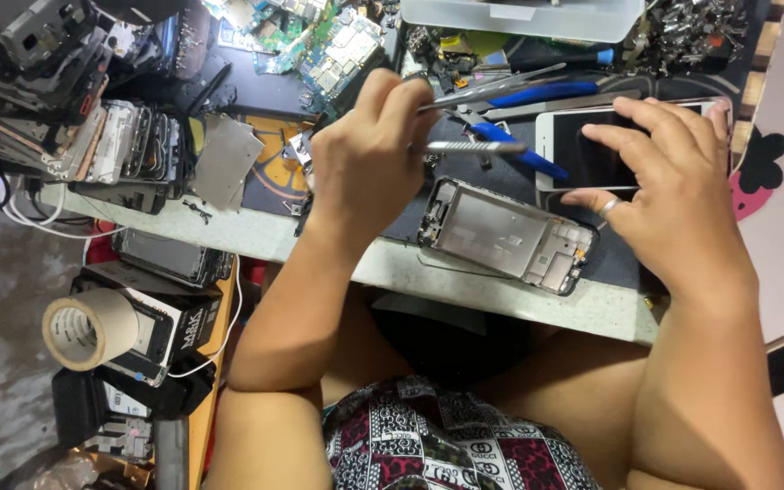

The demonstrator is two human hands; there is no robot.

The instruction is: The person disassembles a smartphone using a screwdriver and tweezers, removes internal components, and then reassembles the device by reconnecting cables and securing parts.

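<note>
cluttered workbench [501, 295], tweezers [478, 91] between left fingers [392, 95], white phone [592, 150] under right fingers [632, 145]

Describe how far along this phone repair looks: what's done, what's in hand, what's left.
Done: a stripped phone frame lies open on the bench. In hand: the left hand holds tweezers and the right hand presses on a white phone. Left: that phone looks unopened, its screen still on.

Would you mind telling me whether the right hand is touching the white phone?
Touching: the head view shows the right hand lying flat on the white phone's dark screen.
</note>
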